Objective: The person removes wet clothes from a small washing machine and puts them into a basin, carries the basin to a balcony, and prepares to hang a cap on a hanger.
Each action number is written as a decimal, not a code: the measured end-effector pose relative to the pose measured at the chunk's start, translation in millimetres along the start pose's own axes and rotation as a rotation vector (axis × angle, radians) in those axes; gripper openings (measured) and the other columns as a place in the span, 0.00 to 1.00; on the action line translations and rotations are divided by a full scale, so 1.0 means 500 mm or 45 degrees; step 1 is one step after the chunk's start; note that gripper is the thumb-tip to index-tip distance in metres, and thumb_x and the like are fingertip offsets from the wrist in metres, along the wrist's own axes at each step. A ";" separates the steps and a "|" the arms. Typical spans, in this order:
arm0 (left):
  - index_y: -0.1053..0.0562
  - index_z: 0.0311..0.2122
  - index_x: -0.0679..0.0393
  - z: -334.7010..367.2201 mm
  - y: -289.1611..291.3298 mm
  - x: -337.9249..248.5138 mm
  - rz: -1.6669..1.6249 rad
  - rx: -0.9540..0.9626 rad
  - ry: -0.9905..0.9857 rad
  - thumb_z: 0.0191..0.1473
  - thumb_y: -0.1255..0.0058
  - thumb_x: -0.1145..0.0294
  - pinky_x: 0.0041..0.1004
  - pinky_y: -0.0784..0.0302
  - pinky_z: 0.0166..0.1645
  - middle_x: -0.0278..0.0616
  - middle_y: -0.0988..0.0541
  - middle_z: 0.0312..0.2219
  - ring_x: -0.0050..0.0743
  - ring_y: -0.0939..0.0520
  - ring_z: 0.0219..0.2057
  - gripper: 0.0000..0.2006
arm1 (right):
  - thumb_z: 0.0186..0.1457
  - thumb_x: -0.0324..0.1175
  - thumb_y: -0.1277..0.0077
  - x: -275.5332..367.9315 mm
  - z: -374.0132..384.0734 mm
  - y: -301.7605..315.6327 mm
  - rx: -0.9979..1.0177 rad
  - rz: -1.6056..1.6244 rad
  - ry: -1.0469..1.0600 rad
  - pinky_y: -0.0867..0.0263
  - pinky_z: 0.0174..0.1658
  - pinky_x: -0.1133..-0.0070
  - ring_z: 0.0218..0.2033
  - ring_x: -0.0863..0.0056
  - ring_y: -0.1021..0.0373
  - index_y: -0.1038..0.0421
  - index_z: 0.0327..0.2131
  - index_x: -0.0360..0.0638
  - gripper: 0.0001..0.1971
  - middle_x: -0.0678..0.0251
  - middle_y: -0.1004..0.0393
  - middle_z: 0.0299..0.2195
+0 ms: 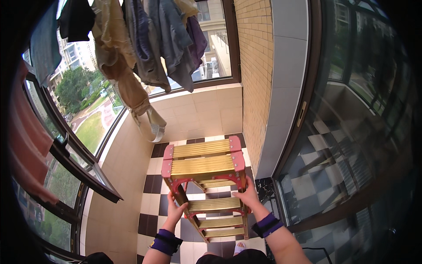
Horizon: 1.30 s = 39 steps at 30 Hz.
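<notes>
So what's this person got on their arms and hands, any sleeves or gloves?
No gloves and no sleeves: the left hand and right hand are bare, as are the forearms. Each wrist carries a wide dark purple band: the left wristband shows a small yellow mark at its edge, the right wristband is plain with a lighter purple stripe.

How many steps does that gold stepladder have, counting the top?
4 visible: the top platform and three rungs below it, at and. Both hands grip the side rails; lower rungs may be hidden.
</notes>
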<state>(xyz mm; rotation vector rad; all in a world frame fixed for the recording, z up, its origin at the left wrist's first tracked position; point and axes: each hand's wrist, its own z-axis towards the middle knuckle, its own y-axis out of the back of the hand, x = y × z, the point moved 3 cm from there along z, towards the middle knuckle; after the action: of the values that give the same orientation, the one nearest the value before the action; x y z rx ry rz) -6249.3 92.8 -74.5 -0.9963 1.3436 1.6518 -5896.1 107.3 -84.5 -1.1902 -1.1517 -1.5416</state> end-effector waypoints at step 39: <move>0.37 0.46 0.59 0.810 -0.316 -0.190 -0.499 -0.042 -0.134 0.38 0.55 0.87 0.20 0.32 0.37 0.34 0.30 0.33 0.22 0.29 0.32 0.25 | 0.33 0.18 0.49 0.050 0.811 0.100 -0.438 0.172 0.272 0.34 0.44 0.79 0.41 0.73 0.30 0.35 0.51 0.34 0.33 0.64 0.28 0.38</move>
<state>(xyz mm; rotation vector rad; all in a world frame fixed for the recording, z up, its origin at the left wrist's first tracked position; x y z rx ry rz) -6108.0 506.6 7.5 -1.0965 0.9800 1.4099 -5773.6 489.0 -2.5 -1.2591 -0.6697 -1.7587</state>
